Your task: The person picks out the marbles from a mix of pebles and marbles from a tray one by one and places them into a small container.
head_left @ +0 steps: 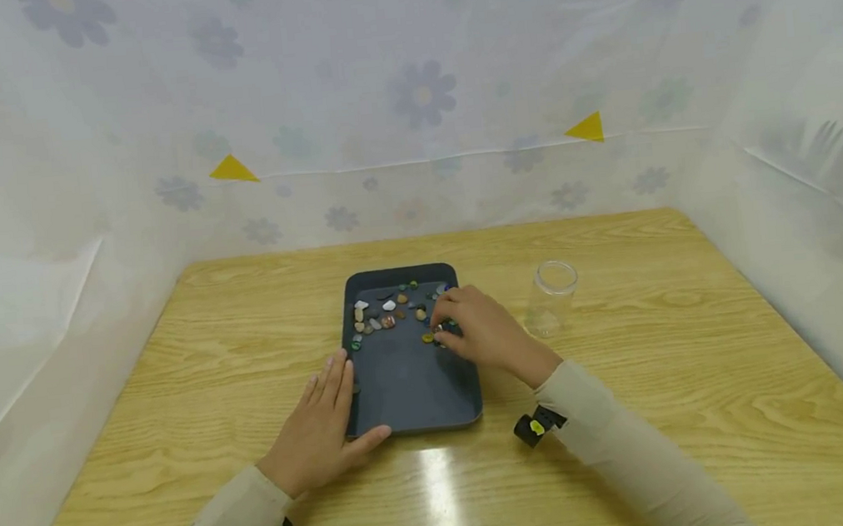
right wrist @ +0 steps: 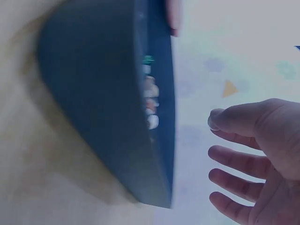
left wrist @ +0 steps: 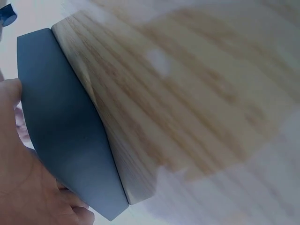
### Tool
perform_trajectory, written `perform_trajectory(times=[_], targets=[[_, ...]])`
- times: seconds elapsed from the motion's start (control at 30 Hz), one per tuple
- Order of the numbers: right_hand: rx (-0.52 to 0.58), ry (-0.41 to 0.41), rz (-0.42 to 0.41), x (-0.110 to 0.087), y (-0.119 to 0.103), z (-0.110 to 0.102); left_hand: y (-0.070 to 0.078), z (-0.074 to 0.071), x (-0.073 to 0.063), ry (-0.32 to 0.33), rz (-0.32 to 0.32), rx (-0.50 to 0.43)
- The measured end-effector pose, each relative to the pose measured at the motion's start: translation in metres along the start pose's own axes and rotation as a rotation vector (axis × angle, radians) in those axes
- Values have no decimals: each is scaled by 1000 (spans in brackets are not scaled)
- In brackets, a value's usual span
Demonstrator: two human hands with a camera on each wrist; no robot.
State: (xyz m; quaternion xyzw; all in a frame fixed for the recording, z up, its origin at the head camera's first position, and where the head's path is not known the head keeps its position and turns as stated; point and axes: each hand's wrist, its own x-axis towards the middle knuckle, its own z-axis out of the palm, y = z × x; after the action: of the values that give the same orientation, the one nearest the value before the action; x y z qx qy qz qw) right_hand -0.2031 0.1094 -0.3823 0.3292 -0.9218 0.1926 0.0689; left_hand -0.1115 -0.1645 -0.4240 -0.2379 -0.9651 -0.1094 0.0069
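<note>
Small stones and glass gems, such as a white pebble [head_left: 389, 305] and a yellow gem [head_left: 428, 338], lie in a dark rectangular tray [head_left: 410, 389], mostly toward its far half. My left hand [head_left: 316, 431] rests along the tray's near left side, fingers straight and thumb at the front rim. In the left wrist view the left hand [left wrist: 28, 187] lies against the tray's outer wall [left wrist: 70, 126]. Over the right part of the tray, my right hand [head_left: 483, 328] pinches a small stone [head_left: 438, 328] between thumb and fingertips. In the right wrist view its other fingers are loosely bent.
A clear glass jar [head_left: 551, 298] stands upright on the wooden table [head_left: 644, 310], to the right of the tray. White flowered sheets [head_left: 346, 94] enclose the back and sides, with yellow triangles [head_left: 586, 128] on the back one.
</note>
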Motion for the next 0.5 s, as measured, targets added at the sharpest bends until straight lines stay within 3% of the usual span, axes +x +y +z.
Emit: perform_trajectory(times=[0.27,0.5], targets=[[-16,92,-16,-9,3,-42,0,0,1,13,1,0],[28,235,1,-27,17,-75,-1,0,-1,2,-1,13]])
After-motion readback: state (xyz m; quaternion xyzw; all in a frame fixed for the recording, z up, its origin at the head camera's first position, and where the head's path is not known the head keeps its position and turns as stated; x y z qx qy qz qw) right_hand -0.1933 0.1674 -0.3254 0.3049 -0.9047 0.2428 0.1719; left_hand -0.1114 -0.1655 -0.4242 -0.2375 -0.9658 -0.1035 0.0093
